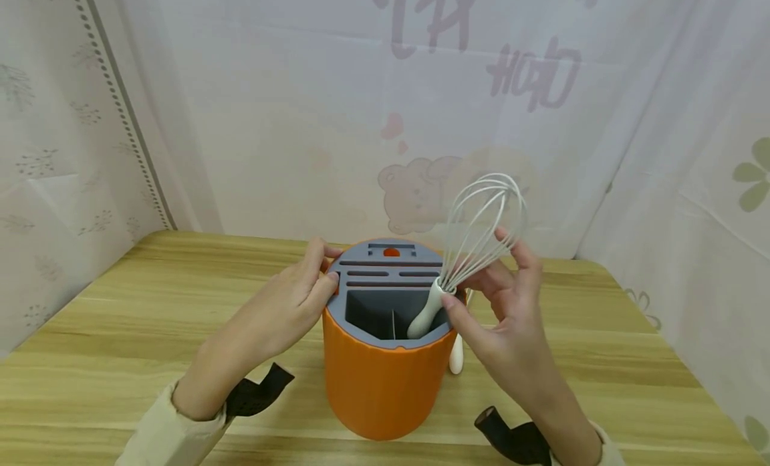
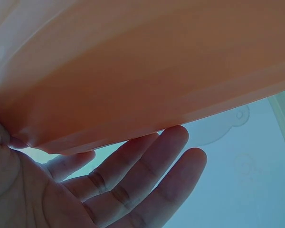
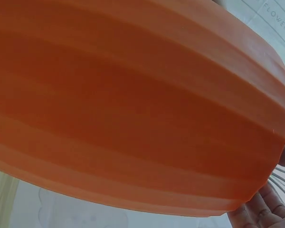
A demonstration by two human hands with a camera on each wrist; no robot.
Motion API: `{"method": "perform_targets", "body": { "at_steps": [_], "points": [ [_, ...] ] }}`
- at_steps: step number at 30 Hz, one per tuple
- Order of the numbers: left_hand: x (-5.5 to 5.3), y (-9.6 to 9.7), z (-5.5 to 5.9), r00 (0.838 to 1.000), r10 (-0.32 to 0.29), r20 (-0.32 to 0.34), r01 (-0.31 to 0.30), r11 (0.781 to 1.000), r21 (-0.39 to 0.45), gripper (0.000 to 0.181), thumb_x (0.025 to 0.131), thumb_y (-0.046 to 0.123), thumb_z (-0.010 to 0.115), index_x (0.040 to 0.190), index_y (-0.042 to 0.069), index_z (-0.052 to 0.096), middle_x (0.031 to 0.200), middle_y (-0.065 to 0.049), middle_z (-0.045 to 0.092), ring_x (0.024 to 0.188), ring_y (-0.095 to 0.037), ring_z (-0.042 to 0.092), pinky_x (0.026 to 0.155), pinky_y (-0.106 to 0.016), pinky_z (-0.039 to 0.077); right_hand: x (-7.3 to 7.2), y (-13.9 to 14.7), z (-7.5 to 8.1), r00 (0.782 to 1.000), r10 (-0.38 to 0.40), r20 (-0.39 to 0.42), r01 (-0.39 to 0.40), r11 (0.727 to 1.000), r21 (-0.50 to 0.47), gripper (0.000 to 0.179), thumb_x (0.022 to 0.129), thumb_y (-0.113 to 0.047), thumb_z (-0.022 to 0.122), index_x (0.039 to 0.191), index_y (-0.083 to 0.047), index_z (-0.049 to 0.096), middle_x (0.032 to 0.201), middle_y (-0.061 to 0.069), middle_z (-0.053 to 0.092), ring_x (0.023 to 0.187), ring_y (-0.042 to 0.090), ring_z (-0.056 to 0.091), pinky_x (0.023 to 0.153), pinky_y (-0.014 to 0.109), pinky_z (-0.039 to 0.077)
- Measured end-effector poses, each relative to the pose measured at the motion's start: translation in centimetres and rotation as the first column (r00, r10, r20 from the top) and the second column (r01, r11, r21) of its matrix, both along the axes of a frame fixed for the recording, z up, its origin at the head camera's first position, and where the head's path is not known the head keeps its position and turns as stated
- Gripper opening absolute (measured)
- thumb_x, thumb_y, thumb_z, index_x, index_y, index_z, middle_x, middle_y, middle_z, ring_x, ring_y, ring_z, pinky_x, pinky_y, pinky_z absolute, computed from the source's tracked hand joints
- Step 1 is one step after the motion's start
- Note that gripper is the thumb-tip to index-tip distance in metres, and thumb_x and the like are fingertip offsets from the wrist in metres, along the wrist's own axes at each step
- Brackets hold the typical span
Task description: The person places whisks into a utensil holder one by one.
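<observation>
An orange, ribbed utensil holder (image 1: 385,386) with a grey slotted insert (image 1: 361,299) stands upright on the table. My left hand (image 1: 283,305) grips its left rim, thumb near the top edge; in the left wrist view the fingers (image 2: 154,164) lie along the orange wall. At the holder's right side, my right hand (image 1: 511,319) holds a whisk (image 1: 428,312) near where handle and wires meet. The whisk tilts right, wires up, its pale handle's lower end at the insert's large front opening. In the right wrist view, the holder's wall (image 3: 133,109) hides most of that hand.
Another white handle (image 1: 457,356) shows beside the holder's right side, partly hidden by the holder and hand. The wooden table (image 1: 150,319) ends at a printed cloth backdrop (image 1: 271,118), with more cloth at both sides.
</observation>
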State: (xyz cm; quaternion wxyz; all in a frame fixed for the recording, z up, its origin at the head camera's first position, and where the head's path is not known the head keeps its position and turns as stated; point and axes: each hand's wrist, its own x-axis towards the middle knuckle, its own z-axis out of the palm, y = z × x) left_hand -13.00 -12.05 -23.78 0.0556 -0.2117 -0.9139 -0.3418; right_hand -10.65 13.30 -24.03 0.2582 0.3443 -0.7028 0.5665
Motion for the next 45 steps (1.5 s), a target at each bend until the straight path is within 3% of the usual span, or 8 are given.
{"method": "perform_targets", "body": {
  "at_steps": [3,10,17,27,33,39,45],
  "points": [
    [-0.03,0.03,-0.04,1.000,0.000,-0.003,0.000,1.000,-0.002,0.020,0.098,0.026,0.026,0.115,0.022,0.036,0.114,0.006,0.055,0.094,-0.011,0.055,0.083,-0.035,0.043,-0.04,-0.10,-0.07,1.000,-0.002,0.010,0.002,1.000,0.009,0.085,0.075,0.019,0.060,0.140,-0.007,0.012,0.107,0.007,0.057,0.089,0.015,0.058,0.080,0.019,0.046],
    [-0.11,0.10,-0.09,1.000,-0.009,-0.011,0.009,1.000,0.009,0.019,0.098,0.026,0.027,0.113,0.022,0.037,0.116,0.008,0.054,0.096,-0.010,0.055,0.084,-0.035,0.044,-0.26,-0.24,-0.37,0.999,0.033,-0.003,-0.033,0.999,0.004,0.096,0.070,0.026,0.058,0.143,-0.006,0.006,0.112,0.019,0.050,0.103,0.017,0.057,0.096,0.020,0.042],
    [-0.08,0.13,-0.13,1.000,-0.013,-0.016,0.013,1.000,0.001,0.018,0.098,0.025,0.027,0.113,0.022,0.037,0.118,0.009,0.054,0.096,-0.010,0.055,0.084,-0.035,0.044,0.15,-0.37,-0.49,0.998,0.035,0.045,-0.035,0.999,-0.003,0.102,0.068,0.027,0.058,0.146,-0.010,0.003,0.112,0.023,0.047,0.106,0.020,0.055,0.094,0.021,0.044],
    [-0.01,0.07,-0.15,1.000,-0.008,-0.016,0.008,1.000,0.007,0.017,0.098,0.025,0.027,0.111,0.022,0.037,0.118,0.009,0.054,0.096,-0.010,0.055,0.084,-0.035,0.044,0.19,-0.43,-0.57,0.996,0.058,0.073,-0.058,0.998,-0.003,0.094,0.071,0.026,0.053,0.145,-0.009,0.007,0.124,0.019,0.041,0.105,0.021,0.054,0.093,0.021,0.046],
    [-0.03,0.06,-0.20,1.000,-0.011,-0.020,0.011,1.000,0.010,0.019,0.098,0.025,0.027,0.114,0.023,0.037,0.110,0.007,0.056,0.091,-0.009,0.055,0.081,-0.034,0.044,0.29,-0.41,-0.52,0.998,0.051,0.039,-0.053,0.998,0.046,0.091,0.070,0.026,0.053,0.144,-0.004,0.009,0.122,0.014,0.043,0.101,0.023,0.056,0.093,0.021,0.045],
    [-0.05,0.04,-0.18,1.000,-0.012,-0.013,0.012,1.000,0.013,0.018,0.099,0.026,0.027,0.113,0.023,0.037,0.112,0.008,0.055,0.093,-0.010,0.055,0.081,-0.034,0.044,0.20,-0.31,-0.42,0.998,0.059,-0.016,-0.057,0.995,0.086,0.084,0.069,0.027,0.055,0.140,0.003,0.016,0.117,0.019,0.045,0.103,0.020,0.055,0.092,0.021,0.046],
    [-0.07,0.03,-0.16,1.000,-0.014,-0.010,0.014,1.000,0.020,0.018,0.098,0.025,0.027,0.112,0.022,0.037,0.112,0.007,0.055,0.093,-0.010,0.055,0.082,-0.035,0.044,0.44,0.13,0.14,0.999,-0.007,-0.040,0.016,0.978,0.209,0.076,0.070,0.020,0.063,0.135,0.004,0.026,0.113,0.016,0.052,0.105,0.021,0.055,0.095,0.021,0.043]
  ]
}}
